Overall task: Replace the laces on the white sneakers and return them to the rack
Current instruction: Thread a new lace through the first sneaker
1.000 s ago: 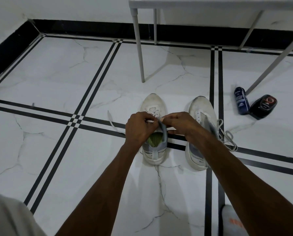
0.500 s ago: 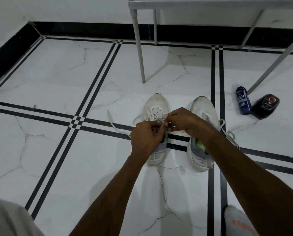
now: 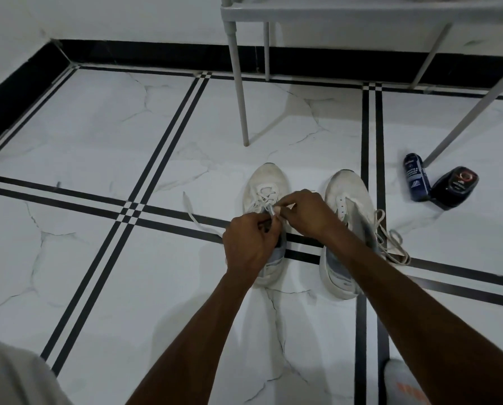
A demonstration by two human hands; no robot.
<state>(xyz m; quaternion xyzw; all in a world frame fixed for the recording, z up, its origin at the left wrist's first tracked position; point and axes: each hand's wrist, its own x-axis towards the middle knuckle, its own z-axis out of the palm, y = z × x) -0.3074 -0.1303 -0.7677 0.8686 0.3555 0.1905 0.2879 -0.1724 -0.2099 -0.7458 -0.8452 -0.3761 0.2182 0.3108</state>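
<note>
On the marble floor [image 3: 98, 127], both hands' grip, left hand [image 3: 249, 244] and right hand [image 3: 305, 213], still pinching the lace [image 3: 269, 207].

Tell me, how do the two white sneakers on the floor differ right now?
The left sneaker has lace crisscrossed through its front eyelets, and both the left hand and right hand pinch its lace. The right sneaker shows bare eyelets and a raised tongue; no hand touches it, and a loose lace lies heaped beside it. Both are white, toes pointing toward the rack.
</note>
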